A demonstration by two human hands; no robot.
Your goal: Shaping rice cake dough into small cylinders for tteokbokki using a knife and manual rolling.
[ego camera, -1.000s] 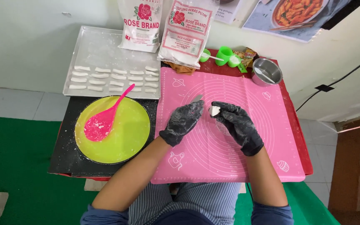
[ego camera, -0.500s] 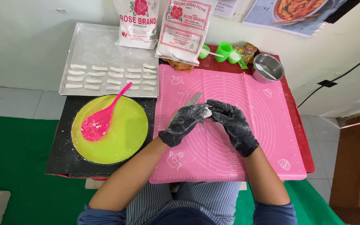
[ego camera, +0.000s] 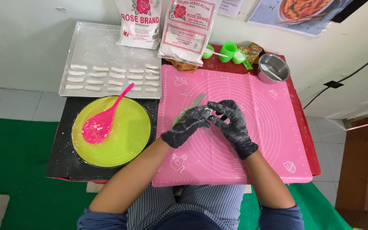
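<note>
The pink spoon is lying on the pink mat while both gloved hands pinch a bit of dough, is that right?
Not quite. The head view shows the pink spoon lying on the green plate, not the mat. Both hands, left and right, do pinch the dough.

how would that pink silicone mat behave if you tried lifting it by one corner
The pink silicone baking mat would probably flop and drape, since it lies thin and flat. It looks light for its size. The knife resting on it, by the left hand, would likely slide off.
</note>
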